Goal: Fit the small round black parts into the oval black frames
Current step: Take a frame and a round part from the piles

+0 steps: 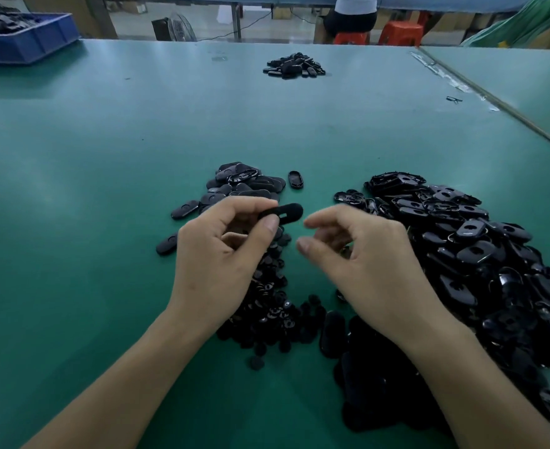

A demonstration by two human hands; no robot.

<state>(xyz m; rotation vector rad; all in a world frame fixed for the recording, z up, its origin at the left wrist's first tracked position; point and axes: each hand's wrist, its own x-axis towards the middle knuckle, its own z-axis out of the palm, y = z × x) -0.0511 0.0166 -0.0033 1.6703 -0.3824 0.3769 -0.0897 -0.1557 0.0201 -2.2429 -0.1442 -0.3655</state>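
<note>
Head view: round parts (273,319) heap under my wrists. Above them my left hand (215,254) pinches a frame (283,212) by one end. My right hand (370,264) is loosely curled and empty. A frame pile (480,264) lies right, a smaller pile (244,186) beyond.

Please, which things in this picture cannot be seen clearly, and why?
Head view:
Right hand: blurred by motion; whether its fingertips pinch anything is unclear.
Oval black plastic frame: one end hidden by the fingers of the left hand.
Blue plastic crate: cut off by the left edge.
</note>
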